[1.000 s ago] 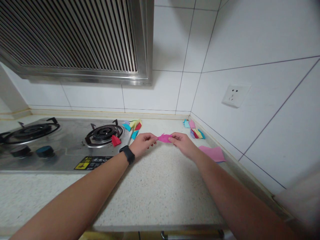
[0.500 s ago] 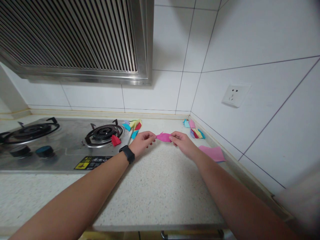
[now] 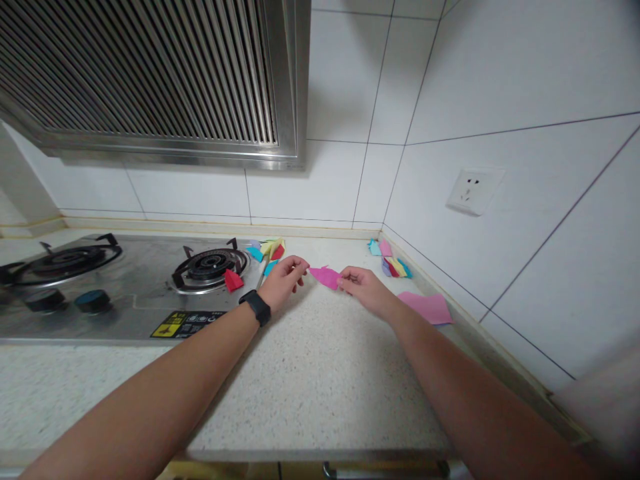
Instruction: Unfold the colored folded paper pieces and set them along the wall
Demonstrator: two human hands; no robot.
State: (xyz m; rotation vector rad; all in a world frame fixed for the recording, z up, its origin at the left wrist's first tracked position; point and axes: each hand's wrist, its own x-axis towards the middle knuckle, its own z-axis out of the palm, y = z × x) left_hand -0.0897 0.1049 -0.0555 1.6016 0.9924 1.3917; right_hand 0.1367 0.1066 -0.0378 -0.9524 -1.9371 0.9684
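Note:
A small pink folded paper (image 3: 324, 275) is held just above the speckled countertop (image 3: 310, 373), between my two hands. My right hand (image 3: 361, 288) pinches its right end. My left hand (image 3: 284, 280), with a black watch on the wrist, has its fingertips at the paper's pointed left tip. The paper slants down toward the right.
A steel gas stove (image 3: 100, 293) lies to the left, with a red folded paper (image 3: 232, 280) on it and several coloured ones (image 3: 267, 252) at its corner. More folded pieces (image 3: 393, 265) and a flat pink sheet (image 3: 427, 308) lie along the right wall. A range hood (image 3: 150, 73) hangs overhead.
Both hands have shifted slightly left and closer together. The pink paper has tilted, with its left tip now higher than its right end.

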